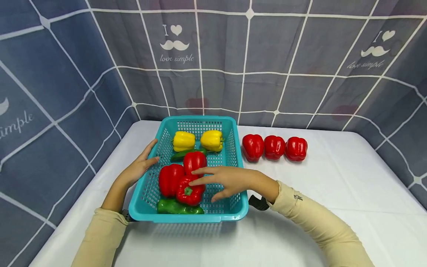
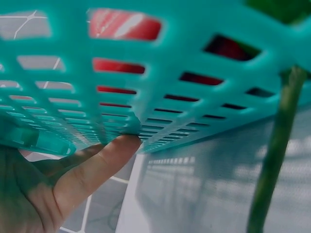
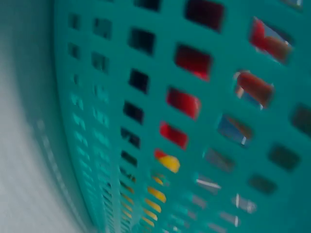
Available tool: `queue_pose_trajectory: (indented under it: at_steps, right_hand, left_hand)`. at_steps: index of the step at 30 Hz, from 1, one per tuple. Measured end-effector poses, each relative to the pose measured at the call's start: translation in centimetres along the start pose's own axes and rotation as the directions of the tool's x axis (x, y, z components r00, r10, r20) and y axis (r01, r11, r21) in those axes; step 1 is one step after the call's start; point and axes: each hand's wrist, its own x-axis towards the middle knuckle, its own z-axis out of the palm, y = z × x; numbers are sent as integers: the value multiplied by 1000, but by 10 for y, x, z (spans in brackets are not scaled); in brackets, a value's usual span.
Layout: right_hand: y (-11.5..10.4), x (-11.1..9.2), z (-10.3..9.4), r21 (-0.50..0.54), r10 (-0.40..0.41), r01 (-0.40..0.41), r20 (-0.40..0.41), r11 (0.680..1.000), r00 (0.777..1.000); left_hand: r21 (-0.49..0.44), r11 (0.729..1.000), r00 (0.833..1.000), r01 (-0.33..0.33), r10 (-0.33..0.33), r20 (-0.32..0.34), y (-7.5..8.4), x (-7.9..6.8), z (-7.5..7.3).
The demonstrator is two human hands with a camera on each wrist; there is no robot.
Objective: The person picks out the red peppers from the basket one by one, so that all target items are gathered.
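A turquoise plastic basket (image 1: 200, 218) stands on the white table. In its front half lies a cluster of red bell peppers (image 1: 171, 180), with a long green pepper (image 1: 180, 207) in front. My right hand (image 1: 230, 180) reaches over the basket's right side with fingers spread, and its fingertips overlap the red peppers in the head view. My left hand (image 1: 138, 168) lies along the left rim, fingers fairly straight. In the left wrist view one left finger (image 2: 97, 167) touches the perforated wall from outside. The right wrist view shows basket wall (image 3: 160, 63) and no hand outside it.
Two yellow bell peppers (image 1: 184, 141) sit at the back of the basket, with another green pepper (image 1: 187, 154) just in front. Three more red bell peppers (image 1: 274, 147) stand in a row on the table right of the basket. A grey checked cloth (image 1: 223, 89) hangs behind.
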Motion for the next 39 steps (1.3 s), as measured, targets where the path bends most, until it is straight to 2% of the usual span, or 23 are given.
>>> queue_pose_trajectory:
  at_steps: [6, 13, 20, 26, 33, 39]
  right_hand:
    - [-4, 10, 7, -78, 15, -10, 58, 997, 998]
    - [-8, 19, 7, -23, 64, -62, 90, 998, 994]
    - [-5, 24, 11, 2, 107, -107, 8, 994, 994]
    - [0, 23, 9, 137, 143, -138, -28, 981, 989]
    - [5, 22, 5, 265, 144, -127, -47, 956, 988]
    - [7, 24, 3, 375, 143, -121, -31, 919, 989]
  left_hand:
    - [5, 1000, 1000, 2, -2, 3, 0, -1, 0]
    - [11, 1000, 1000, 4, -4, 1, 0, 0, -1]
    - [20, 1000, 1000, -1, 1, -1, -1, 0, -1]
    - [14, 1000, 1000, 7, -7, 2, 0, 0, -1]
    - [14, 1000, 1000, 11, -11, 4, -1, 0, -2]
    - [9, 1000, 1000, 10, -10, 6, -1, 0, -3]
